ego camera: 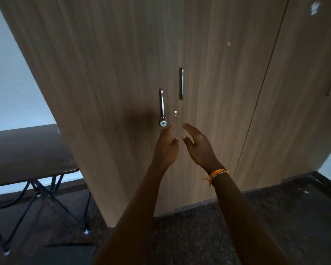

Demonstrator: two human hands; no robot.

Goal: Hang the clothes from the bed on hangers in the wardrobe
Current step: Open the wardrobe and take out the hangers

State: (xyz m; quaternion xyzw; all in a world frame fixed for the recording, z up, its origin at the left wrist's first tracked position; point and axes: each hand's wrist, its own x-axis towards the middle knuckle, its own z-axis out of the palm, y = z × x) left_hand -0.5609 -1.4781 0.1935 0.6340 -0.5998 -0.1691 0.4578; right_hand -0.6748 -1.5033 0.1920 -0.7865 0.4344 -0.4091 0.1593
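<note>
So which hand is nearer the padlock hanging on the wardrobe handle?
Left. The left hand reaches up with its fingertips just below the padlock, seemingly not yet touching. The right hand is below and to the padlock's right, under the keyhole.

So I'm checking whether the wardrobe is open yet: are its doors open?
No, both wardrobe doors are closed flush, a padlock hangs on the left handle, and both hands reach toward them empty.
</note>
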